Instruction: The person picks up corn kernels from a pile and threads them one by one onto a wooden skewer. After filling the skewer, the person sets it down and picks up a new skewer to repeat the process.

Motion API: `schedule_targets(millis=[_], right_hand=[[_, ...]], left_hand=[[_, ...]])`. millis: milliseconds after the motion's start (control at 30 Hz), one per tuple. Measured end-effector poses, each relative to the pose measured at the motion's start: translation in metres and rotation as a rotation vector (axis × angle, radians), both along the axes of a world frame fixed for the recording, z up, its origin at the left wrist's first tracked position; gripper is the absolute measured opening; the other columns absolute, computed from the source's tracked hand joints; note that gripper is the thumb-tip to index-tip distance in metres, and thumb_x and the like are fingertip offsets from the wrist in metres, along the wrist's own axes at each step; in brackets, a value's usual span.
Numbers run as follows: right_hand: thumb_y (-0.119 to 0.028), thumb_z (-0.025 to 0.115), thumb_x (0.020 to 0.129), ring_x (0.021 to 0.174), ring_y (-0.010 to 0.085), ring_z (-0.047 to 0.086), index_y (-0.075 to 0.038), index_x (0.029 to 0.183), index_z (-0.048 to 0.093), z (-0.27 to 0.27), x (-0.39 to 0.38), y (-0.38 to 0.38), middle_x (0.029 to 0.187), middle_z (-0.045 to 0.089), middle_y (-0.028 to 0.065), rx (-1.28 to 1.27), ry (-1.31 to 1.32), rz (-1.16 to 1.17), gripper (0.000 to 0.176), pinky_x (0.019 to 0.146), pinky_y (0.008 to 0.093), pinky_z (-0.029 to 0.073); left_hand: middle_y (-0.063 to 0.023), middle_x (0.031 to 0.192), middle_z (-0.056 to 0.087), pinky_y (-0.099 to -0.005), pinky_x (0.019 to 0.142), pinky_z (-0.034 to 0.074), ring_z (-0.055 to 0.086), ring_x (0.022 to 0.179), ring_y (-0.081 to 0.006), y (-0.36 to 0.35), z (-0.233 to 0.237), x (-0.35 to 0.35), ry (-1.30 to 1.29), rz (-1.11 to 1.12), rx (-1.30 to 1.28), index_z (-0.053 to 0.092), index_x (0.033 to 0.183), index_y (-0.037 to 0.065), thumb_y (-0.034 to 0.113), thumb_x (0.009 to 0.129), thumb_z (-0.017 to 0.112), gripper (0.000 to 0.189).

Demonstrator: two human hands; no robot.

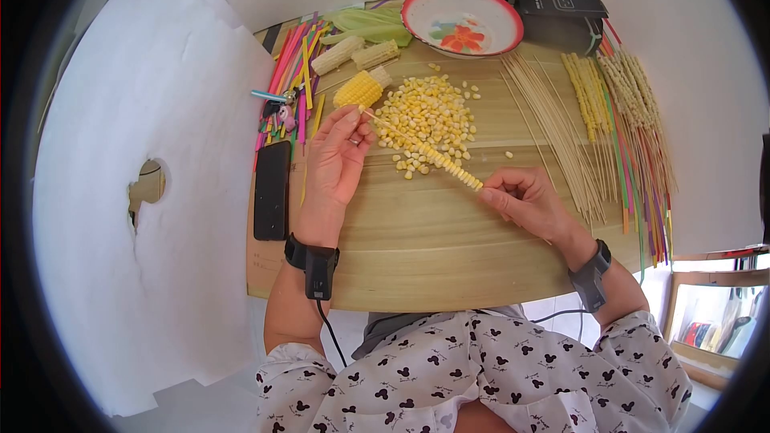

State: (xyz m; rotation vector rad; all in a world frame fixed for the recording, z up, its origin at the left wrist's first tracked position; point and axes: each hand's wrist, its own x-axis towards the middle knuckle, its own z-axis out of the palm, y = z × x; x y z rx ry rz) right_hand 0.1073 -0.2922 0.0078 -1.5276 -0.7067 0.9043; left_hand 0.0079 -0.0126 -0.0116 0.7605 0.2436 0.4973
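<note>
A thin wooden skewer threaded with a row of corn kernels (454, 168) slants between my hands. At its upper left tip, my left hand (341, 152) pinches a yellow kernel. My right hand (525, 200) grips the lower right part of the skewer, its fingers against the last threaded kernels. Behind the skewer lies a pile of loose kernels (425, 116). A partly stripped corn cob (358, 91) rests just above my left hand, near two bare cobs (338, 55).
Bare skewers (553, 128) and kernel-covered skewers (589, 96) lie at right. Behind are an enamel bowl (462, 21), a black box (559, 20) and green husks (369, 26). A phone (272, 191) and colourful sticks (295, 64) lie at left.
</note>
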Motion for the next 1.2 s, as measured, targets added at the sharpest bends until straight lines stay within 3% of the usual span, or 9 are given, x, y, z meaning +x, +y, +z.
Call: schedule_targets(millis=[133,367,433,867,1200], right_hand=[[-0.015,0.062,0.092,0.055,-0.0026,0.035,-0.002,0.086,0.064,-0.0025,0.0002,0.0002,0.062,0.046,-0.0106,0.002,0.0,-0.007,0.014,0.047,0.0172,0.025],[-0.015,0.062,0.092,0.055,-0.0027,0.036,-0.002,0.086,0.064,-0.0022,0.0007,-0.0005,0.063,0.047,-0.0108,-0.004,0.016,-0.01,0.014,0.047,0.017,0.026],[-0.015,0.062,0.092,0.055,-0.0026,0.036,-0.002,0.086,0.064,-0.002,0.0004,-0.0004,0.062,0.047,-0.0106,-0.004,0.02,-0.013,0.014,0.046,0.0171,0.026],[-0.014,0.062,0.092,0.056,-0.0026,0.037,-0.002,0.086,0.064,0.0028,0.0016,-0.0002,0.063,0.048,-0.0103,-0.033,-0.012,-0.027,0.014,0.047,0.0167,0.028],[-0.014,0.062,0.091,0.056,-0.0029,0.038,-0.003,0.086,0.065,0.0039,0.002,-0.001,0.064,0.048,-0.0105,-0.007,0.012,-0.002,0.012,0.048,0.0162,0.028]], left_hand=[[-0.01,0.093,0.064,-0.0258,0.076,0.049,0.058,0.077,-0.0118,-0.0013,0.0026,0.0003,-0.01,0.015,0.024,0.064,0.1,0.001,0.002,0.087,0.063,0.014],[-0.0106,0.092,0.063,-0.0294,0.078,0.048,0.057,0.079,-0.0156,-0.0003,0.0025,0.0007,-0.001,0.031,0.073,0.062,0.102,-0.001,0.002,0.086,0.063,0.016],[-0.0122,0.095,0.065,-0.0246,0.077,0.049,0.059,0.081,-0.0131,-0.0004,0.002,0.0011,-0.011,0.033,0.087,0.065,0.098,0.0,0.001,0.085,0.065,0.013],[-0.0123,0.095,0.065,-0.0245,0.077,0.048,0.059,0.083,-0.0142,-0.0031,0.0028,0.0027,-0.01,0.031,0.111,0.064,0.1,-0.002,0.0,0.085,0.064,0.015],[-0.009,0.092,0.063,-0.0268,0.077,0.048,0.056,0.08,-0.0126,-0.0003,-0.0014,0.0021,-0.025,-0.052,-0.028,0.063,0.102,-0.001,0.006,0.089,0.061,0.015]])
